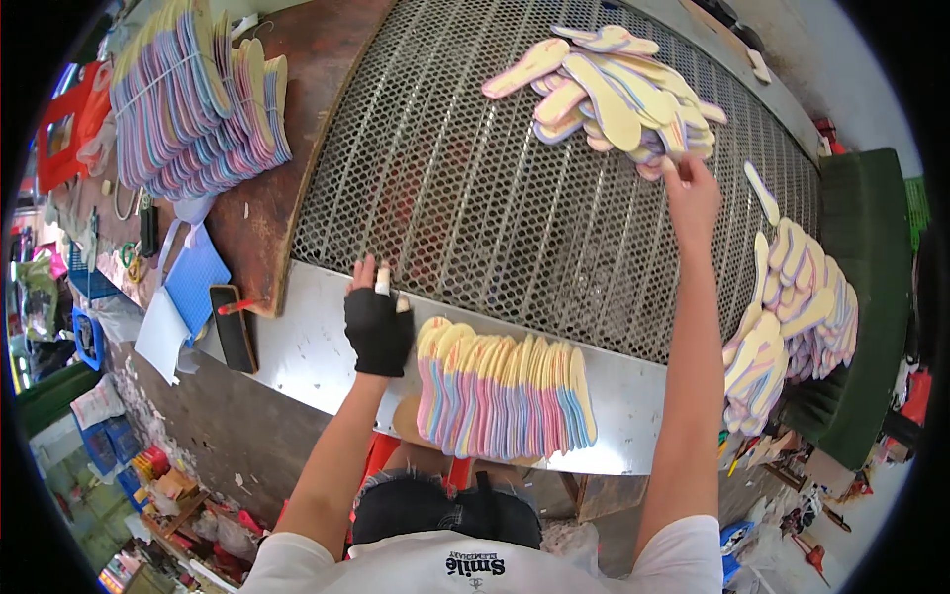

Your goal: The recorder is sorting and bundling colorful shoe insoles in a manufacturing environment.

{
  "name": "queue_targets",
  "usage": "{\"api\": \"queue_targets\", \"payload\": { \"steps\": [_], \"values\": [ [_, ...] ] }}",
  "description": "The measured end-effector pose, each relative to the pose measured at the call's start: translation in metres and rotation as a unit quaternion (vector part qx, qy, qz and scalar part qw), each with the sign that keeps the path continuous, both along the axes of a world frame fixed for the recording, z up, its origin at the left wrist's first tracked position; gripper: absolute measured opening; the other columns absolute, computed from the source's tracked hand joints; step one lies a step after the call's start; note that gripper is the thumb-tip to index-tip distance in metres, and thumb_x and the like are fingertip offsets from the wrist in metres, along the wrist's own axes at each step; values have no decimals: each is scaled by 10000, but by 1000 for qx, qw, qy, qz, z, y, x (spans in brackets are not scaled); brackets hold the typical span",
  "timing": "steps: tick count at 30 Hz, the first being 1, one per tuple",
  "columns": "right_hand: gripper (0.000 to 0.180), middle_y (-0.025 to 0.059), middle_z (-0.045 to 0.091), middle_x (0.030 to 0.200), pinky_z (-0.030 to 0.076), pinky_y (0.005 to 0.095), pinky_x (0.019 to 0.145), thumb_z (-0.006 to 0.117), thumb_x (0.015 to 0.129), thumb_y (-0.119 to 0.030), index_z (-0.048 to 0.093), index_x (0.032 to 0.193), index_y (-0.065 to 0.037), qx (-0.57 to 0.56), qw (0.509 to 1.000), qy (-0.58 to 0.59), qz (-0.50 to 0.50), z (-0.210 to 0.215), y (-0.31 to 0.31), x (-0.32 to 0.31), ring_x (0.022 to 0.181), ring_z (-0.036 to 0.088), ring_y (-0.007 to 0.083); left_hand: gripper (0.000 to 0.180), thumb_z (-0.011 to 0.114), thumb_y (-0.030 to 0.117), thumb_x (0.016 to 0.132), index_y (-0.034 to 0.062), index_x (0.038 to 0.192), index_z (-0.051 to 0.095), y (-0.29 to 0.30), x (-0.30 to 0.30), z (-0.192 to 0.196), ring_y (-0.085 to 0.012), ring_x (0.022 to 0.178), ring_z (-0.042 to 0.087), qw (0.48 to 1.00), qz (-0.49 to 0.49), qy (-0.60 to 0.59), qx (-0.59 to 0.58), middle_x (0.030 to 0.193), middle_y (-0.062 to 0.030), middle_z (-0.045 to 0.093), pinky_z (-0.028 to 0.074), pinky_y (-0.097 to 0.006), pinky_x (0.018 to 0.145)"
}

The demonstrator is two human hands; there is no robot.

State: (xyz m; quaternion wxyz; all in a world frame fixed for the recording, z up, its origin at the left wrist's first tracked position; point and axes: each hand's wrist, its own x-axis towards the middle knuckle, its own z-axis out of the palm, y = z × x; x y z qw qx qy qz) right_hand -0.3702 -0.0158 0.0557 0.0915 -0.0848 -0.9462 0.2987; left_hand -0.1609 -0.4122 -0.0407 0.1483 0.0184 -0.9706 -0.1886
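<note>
A loose pile of pale yellow insoles [614,94] with pastel pink, blue and purple edges lies at the far end of the metal mesh [445,148]. My right hand [693,193] reaches to the near edge of this pile, thumb and fingers pinched at an insole there. On the metal rim, my left hand [380,322] rests with its fingers stretched out. It wears a black fingerless glove, with pale wraps on some fingers, and holds nothing. Just right of it, a row of insoles [505,391] stands packed on edge along the near rim.
Tied stacks of insoles [188,109] stand on the brown tabletop [302,49] at far left. A phone [233,332], a red pen [237,307] and a blue pad [198,277] lie nearer. More insoles [792,307] heap up at the right, beside a dark green panel [871,267].
</note>
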Motion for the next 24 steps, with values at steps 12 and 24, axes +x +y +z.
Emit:
{"api": "queue_targets", "payload": {
  "steps": [12, 24],
  "values": [
    [285, 98, 662, 781, 485, 310, 699, 761, 744, -193, 675, 894, 34, -33, 998, -13, 47, -44, 7, -113, 708, 614, 226, 556, 584, 176, 820, 31, 1346, 479, 0, -8, 11, -367, 1360, 382, 997, 7, -79, -13, 1454, -183, 413, 293, -521, 1104],
    [682, 212, 662, 1072, 499, 409, 872, 822, 589, -261, 561, 1166, -9, 145, 973, -145, 102, -57, 24, -190, 1001, 640, 360, 513, 510, 257, 894, 46, 1360, 479, -1, -11, 9, -379, 1328, 417, 996, -1, -90, -14, 1440, -181, 437, 301, -539, 1093]
  ]
}}
